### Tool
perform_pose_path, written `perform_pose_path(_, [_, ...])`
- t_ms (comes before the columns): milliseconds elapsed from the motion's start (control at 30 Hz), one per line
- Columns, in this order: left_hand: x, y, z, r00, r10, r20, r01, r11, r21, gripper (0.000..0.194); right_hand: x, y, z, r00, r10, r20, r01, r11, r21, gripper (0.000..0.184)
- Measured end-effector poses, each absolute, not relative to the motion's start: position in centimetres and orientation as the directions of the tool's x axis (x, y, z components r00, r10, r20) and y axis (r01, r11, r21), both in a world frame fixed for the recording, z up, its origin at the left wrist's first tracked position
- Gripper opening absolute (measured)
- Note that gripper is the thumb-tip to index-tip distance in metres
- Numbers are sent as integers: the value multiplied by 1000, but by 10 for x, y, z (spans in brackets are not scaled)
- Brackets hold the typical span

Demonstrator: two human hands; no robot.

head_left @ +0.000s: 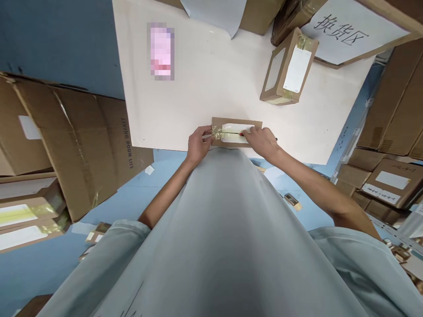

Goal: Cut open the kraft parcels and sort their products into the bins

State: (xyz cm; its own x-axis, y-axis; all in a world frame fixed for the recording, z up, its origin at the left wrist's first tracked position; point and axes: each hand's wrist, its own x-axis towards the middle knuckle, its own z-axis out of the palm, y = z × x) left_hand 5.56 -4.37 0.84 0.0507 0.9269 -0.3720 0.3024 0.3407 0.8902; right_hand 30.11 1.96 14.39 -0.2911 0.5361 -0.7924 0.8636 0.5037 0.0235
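Observation:
A small flat cardboard box (236,124) with a white label and clear tape lies at the near edge of the white table (205,88), right in front of my body. My left hand (198,145) grips its left end, fingers curled round the taped corner. My right hand (261,140) rests on the box's right part, closed on a thin tool with a red tip (241,134) that lies along the taped seam. Most of the tool is hidden under my fingers.
A second taped box (289,68) stands on the table's far right. A blurred pink item (161,50) lies at the far left. Large cartons (66,141) are stacked on the left, more cartons (390,132) on the right. Scraps litter the blue floor (291,200).

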Motion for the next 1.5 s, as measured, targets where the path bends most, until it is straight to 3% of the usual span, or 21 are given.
perform_pose_path(200, [59, -43, 9, -1, 921, -390, 335, 368, 867, 37, 411, 1, 146, -201, 622, -757, 884, 448, 134, 51])
perform_pose_path(400, [62, -40, 14, -41, 906, -421, 406, 400, 822, 36, 481, -18, 81, -262, 736, -624, 948, 317, -24, 45])
perform_pose_path(600, [69, -42, 20, -115, 878, -464, 429, 466, 774, 33, 498, -36, -6, 111, 830, -546, 989, -145, -20, 45])
perform_pose_path(733, [70, -42, 20, -146, 861, -488, 438, 499, 748, 35, 482, -44, -28, 261, 845, -467, 927, -355, -124, 48])
perform_pose_path(833, [70, -39, 22, -153, 850, -505, 447, 515, 731, 33, 460, -47, -21, 277, 863, -422, 849, -426, -313, 51])
perform_pose_path(933, [71, -35, 25, -161, 842, -514, 446, 527, 723, 30, 432, -48, -1, 212, 854, -476, 690, -475, -546, 53])
perform_pose_path(1033, [71, -30, 26, -179, 832, -525, 427, 546, 721, 30, 401, -46, 22, 138, 843, -519, 559, -499, -662, 51])
perform_pose_path(1267, [69, -20, 19, -169, 795, -583, 403, 595, 695, 28, 367, -38, 53, 245, 763, -598, 577, -610, -542, 40])
perform_pose_path(1400, [72, -15, 15, -158, 811, -564, 444, 568, 693, 29, 369, -36, 58, 192, 790, -582, 640, -550, -536, 33])
perform_pose_path(1500, [76, -11, 12, -183, 815, -549, 483, 561, 672, 32, 372, -33, 58, 125, 832, -541, 682, -468, -562, 40])
